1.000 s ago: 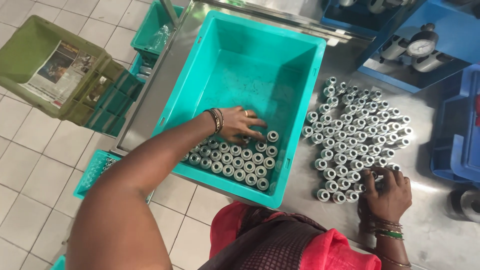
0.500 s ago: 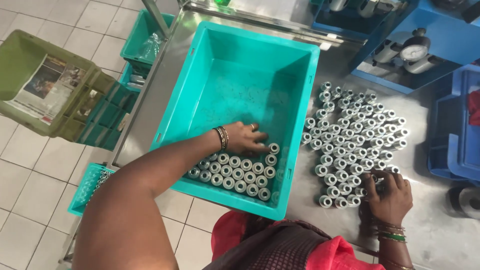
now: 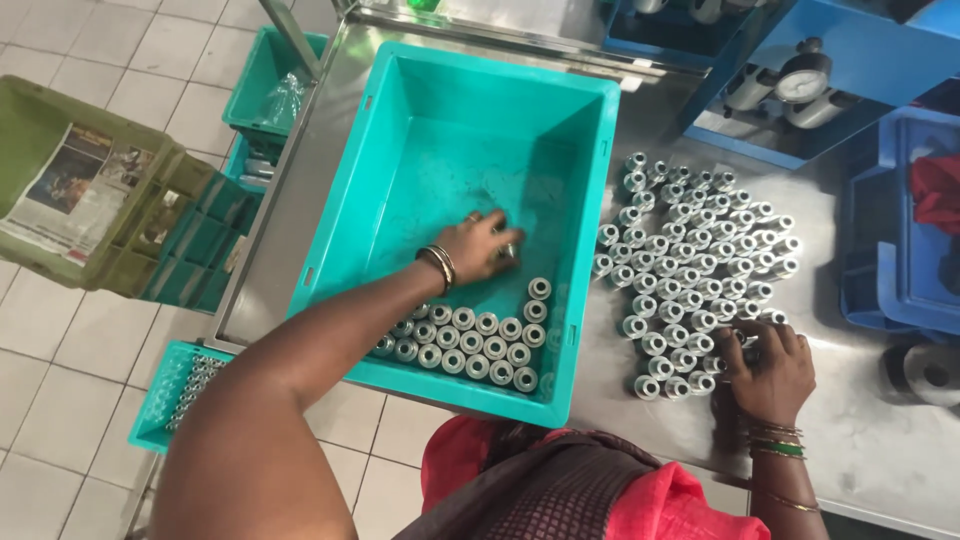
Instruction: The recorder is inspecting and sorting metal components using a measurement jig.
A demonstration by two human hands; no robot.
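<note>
A small metal sleeve [image 3: 508, 251] is pinched in the curled fingers [image 3: 497, 232] of the left hand [image 3: 478, 246], held low over the floor of the teal bin [image 3: 400, 160], just above the rows of sleeves [image 3: 470, 340] already stood on end along its near wall. The step in hand is judged to be placing. The right hand [image 3: 770, 368] is closed over loose sleeves at the near edge of the cluster [image 3: 695, 265] on the steel table [image 3: 880, 440]; what is gripped cannot be told. Next, the sleeve would need to be set upright beside the last one in the row.
</note>
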